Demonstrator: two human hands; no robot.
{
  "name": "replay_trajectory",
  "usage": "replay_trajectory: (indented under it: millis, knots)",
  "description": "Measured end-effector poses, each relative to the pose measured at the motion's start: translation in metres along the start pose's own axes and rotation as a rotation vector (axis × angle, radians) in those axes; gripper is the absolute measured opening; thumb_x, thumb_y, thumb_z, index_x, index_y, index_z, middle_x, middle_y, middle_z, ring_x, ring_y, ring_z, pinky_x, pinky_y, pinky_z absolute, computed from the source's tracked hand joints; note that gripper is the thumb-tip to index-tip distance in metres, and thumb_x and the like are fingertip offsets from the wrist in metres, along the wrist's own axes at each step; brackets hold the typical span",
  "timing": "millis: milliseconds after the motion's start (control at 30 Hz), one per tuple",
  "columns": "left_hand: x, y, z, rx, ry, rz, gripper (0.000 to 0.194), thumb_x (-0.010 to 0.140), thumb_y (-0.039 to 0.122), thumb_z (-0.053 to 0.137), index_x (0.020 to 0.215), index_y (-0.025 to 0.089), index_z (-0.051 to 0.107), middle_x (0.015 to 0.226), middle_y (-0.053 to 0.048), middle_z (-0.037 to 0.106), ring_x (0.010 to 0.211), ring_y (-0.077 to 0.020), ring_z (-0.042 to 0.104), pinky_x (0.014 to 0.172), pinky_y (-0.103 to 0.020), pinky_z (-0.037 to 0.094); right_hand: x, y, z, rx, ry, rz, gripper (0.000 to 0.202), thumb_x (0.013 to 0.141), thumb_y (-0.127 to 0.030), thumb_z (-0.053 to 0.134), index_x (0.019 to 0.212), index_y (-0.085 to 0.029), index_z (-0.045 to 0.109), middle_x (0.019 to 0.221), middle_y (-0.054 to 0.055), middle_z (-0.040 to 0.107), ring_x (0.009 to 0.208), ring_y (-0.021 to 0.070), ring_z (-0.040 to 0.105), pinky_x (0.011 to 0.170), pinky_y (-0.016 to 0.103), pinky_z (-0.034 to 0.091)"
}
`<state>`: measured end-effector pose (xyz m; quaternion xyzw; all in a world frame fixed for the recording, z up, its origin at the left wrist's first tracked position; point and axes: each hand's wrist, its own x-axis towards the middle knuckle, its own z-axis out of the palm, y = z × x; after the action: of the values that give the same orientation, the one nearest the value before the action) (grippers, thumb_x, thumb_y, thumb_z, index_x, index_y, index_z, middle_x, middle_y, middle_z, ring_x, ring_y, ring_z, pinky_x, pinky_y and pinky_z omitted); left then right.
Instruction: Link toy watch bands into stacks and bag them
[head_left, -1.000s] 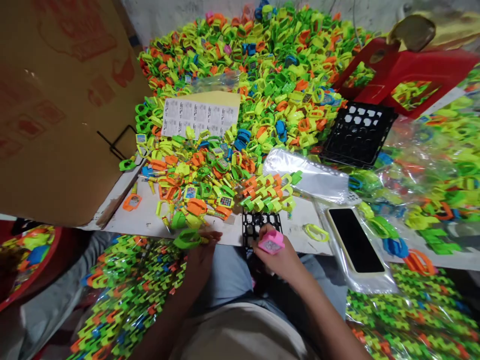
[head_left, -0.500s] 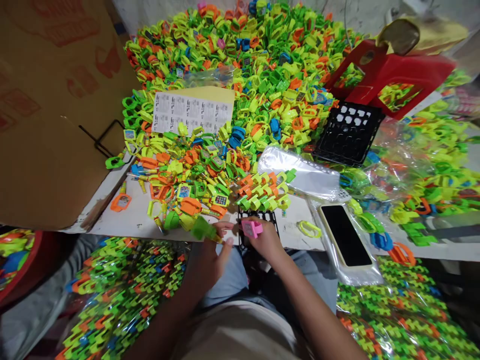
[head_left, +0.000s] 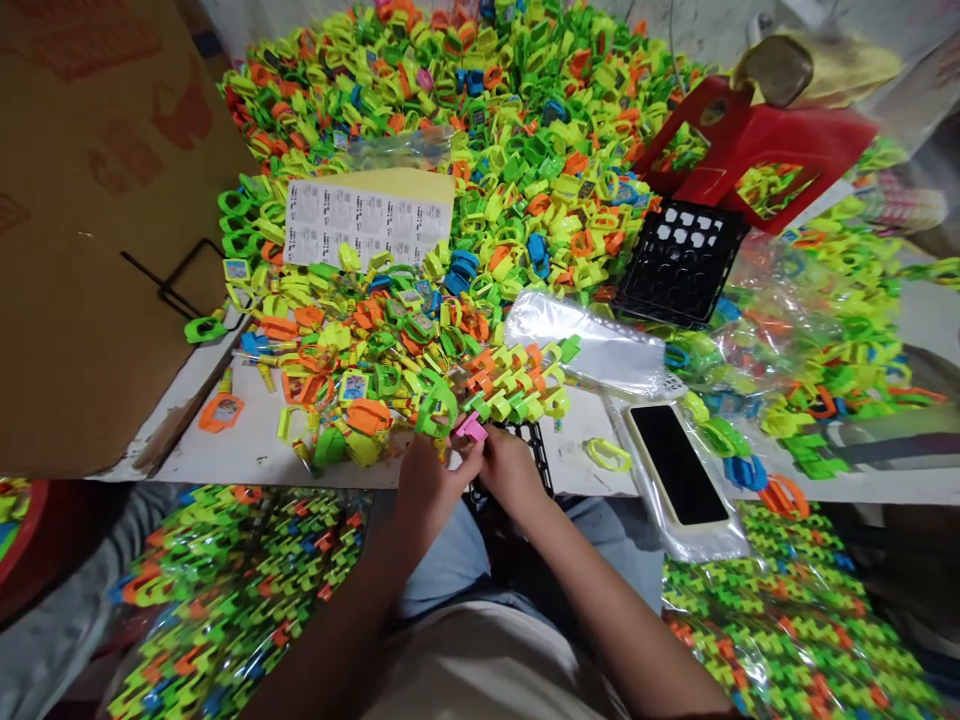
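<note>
The black grid tray (head_left: 541, 462) lies at the near edge of the table (head_left: 574, 478) and serves as the reference. Just left of it, my left hand (head_left: 435, 485) grasps the green toy watch (head_left: 436, 402), fingers closed on its lower end. My right hand (head_left: 514, 470) is above the tray, fingers bent around the pink toy watch (head_left: 471, 428) at the tray's left side; their exact contact is partly hidden. The stacked watch block (head_left: 517, 382) is at the tray's far edge. Right of the tray lie a yellow band (head_left: 607, 455) and, beyond it, the phone (head_left: 679, 463).
</note>
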<state>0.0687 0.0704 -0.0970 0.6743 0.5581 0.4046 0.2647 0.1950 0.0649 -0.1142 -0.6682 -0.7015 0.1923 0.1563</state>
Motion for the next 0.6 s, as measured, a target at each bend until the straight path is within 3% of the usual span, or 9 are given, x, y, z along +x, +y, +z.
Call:
replay_trajectory:
  millis: [133, 267, 367, 467, 600]
  knots:
    - [-0.001, -0.005, 0.003, 0.131, 0.043, 0.038, 0.017, 0.073, 0.031, 0.063, 0.086, 0.019, 0.062, 0.074, -0.003, 0.063, 0.072, -0.0192, 0.062, 0.072, -0.031, 0.049, -0.002, 0.002, -0.002, 0.091, 0.062, -0.100, 0.021, 0.083, -0.014, 0.049, 0.099, -0.016, 0.063, 0.093, 0.011, 0.069, 0.085, 0.0210, 0.063, 0.073, 0.028, 0.046]
    - [-0.003, -0.007, 0.005, 0.269, 0.058, 0.047, 0.019, 0.070, 0.033, 0.066, 0.080, 0.019, 0.059, 0.065, -0.001, 0.057, 0.065, -0.0184, 0.059, 0.062, -0.028, 0.046, -0.004, 0.007, 0.004, 0.212, 0.119, -0.137, 0.023, 0.083, -0.015, 0.046, 0.097, -0.014, 0.064, 0.086, 0.010, 0.069, 0.080, 0.0215, 0.063, 0.071, 0.029, 0.047]
    - [0.000, 0.001, 0.003, 0.283, 0.005, -0.053, 0.024, 0.068, 0.036, 0.069, 0.076, 0.020, 0.054, 0.063, -0.001, 0.057, 0.063, -0.0193, 0.060, 0.055, -0.027, 0.043, -0.005, 0.009, 0.012, 0.260, 0.177, -0.096, 0.024, 0.084, -0.019, 0.044, 0.095, -0.014, 0.065, 0.082, 0.010, 0.070, 0.076, 0.0217, 0.064, 0.068, 0.028, 0.047]
    - [0.005, 0.013, -0.003, 0.266, -0.090, -0.062, 0.021, 0.074, 0.035, 0.065, 0.080, 0.020, 0.052, 0.068, -0.002, 0.061, 0.065, -0.0196, 0.063, 0.054, -0.026, 0.042, -0.003, 0.008, 0.013, 0.282, 0.190, -0.068, 0.024, 0.083, -0.019, 0.044, 0.091, -0.015, 0.066, 0.081, 0.010, 0.070, 0.076, 0.0218, 0.064, 0.068, 0.028, 0.047]
    - [0.001, 0.017, -0.019, 0.265, -0.112, -0.003, 0.027, 0.078, 0.037, 0.063, 0.094, 0.017, 0.054, 0.076, -0.006, 0.065, 0.072, -0.0227, 0.065, 0.058, -0.028, 0.046, -0.006, 0.009, -0.005, 0.363, 0.116, -0.075, 0.022, 0.082, -0.019, 0.047, 0.091, -0.015, 0.067, 0.082, 0.009, 0.070, 0.076, 0.0208, 0.064, 0.070, 0.029, 0.047]
